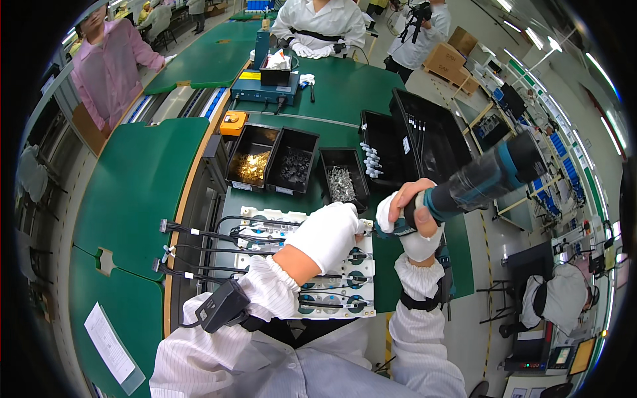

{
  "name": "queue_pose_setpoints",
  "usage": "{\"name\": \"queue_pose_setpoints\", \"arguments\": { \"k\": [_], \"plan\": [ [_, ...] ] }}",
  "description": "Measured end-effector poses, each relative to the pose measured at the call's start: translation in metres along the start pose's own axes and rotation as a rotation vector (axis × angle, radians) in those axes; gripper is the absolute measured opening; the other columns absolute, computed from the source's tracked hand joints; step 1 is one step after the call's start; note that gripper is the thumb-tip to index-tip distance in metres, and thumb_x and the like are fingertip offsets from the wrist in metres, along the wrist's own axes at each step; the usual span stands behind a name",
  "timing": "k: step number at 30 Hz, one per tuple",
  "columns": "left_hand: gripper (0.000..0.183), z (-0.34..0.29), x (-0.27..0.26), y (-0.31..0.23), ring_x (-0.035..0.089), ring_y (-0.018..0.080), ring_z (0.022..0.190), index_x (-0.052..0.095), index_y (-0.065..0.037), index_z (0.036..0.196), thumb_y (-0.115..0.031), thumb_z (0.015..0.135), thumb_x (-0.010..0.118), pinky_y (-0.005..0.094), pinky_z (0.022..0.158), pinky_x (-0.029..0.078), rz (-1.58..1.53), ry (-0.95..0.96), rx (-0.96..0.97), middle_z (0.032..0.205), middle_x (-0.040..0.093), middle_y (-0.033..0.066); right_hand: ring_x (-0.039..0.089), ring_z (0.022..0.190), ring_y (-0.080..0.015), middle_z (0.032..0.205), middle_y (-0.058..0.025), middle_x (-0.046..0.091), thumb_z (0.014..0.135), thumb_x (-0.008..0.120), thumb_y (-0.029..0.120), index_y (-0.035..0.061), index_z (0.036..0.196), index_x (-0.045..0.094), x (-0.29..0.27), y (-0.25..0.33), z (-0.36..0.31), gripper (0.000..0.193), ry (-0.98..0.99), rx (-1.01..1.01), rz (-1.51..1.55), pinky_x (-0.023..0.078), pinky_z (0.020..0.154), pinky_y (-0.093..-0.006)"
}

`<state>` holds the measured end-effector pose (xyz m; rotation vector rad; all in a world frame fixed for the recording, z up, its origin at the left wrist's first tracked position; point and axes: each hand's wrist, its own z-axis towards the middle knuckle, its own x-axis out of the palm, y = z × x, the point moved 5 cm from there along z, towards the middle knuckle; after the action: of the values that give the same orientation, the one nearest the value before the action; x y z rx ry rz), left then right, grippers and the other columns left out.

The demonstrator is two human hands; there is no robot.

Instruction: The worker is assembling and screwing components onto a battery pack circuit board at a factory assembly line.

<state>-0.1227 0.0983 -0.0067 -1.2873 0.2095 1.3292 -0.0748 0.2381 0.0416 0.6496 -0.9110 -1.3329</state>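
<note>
My right hand [415, 219], in a white glove with bare fingertips, is wrapped round the grip of a black and teal cordless power driver [481, 176]. The driver is raised to the right of the bins, its thick body pointing up and right. My left hand [325, 237], also gloved, bends over the upper right part of a white plate [368, 302] fitted with round dark parts and black cables [219, 251]. Its fingers are closed at the plate's edge; what they pinch, if anything, is hidden. The hand and forearm cover the middle of the plate.
Beyond the plate stand black bins: one with gold-coloured parts [252, 167], one with dark parts [292, 166], one with silver screws [341, 184]. Larger black bins [434, 136] stand right. An orange box [233, 123] and a blue unit [265, 91] sit farther back. People stand across the table.
</note>
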Motion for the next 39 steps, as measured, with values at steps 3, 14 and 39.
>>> {"name": "queue_pose_setpoints", "arguments": {
  "k": [3,14,39],
  "plan": [
    [0.008,0.0,0.0,0.002,0.065,0.0326,0.085,0.076,-0.009,0.086,-0.009,0.079,0.071,0.0401,0.078,0.053,-0.006,0.012,-0.019,0.086,0.066,0.0112,0.061,0.063,-0.0141,0.072,-0.0082,0.064,0.087,0.077,0.026,0.001,0.088,0.058,-0.001,-0.012,0.004,0.031,-0.056,0.04,-0.079,0.049,0.062,-0.0262],
    [0.008,0.003,0.0,-0.003,0.064,0.0357,0.088,0.073,-0.004,0.087,-0.009,0.083,0.069,0.0437,0.077,0.053,-0.002,-0.002,0.001,0.088,0.064,0.0168,0.062,0.061,-0.0117,0.069,-0.0038,0.064,0.086,0.074,0.007,0.0,0.085,0.063,0.005,-0.008,0.007,0.013,-0.26,0.057,-0.214,0.046,0.058,-0.0258],
    [0.016,-0.006,0.009,-0.019,0.066,0.0329,0.091,0.072,-0.006,0.092,-0.006,0.076,0.072,0.0392,0.078,0.055,-0.085,0.212,0.133,0.087,0.07,0.0117,0.06,0.066,-0.0111,0.072,-0.0054,0.066,0.086,0.079,0.04,0.0042,0.083,0.062,0.003,0.01,-0.031,0.04,-0.127,0.05,-0.143,0.05,0.065,-0.026]
  ]
}}
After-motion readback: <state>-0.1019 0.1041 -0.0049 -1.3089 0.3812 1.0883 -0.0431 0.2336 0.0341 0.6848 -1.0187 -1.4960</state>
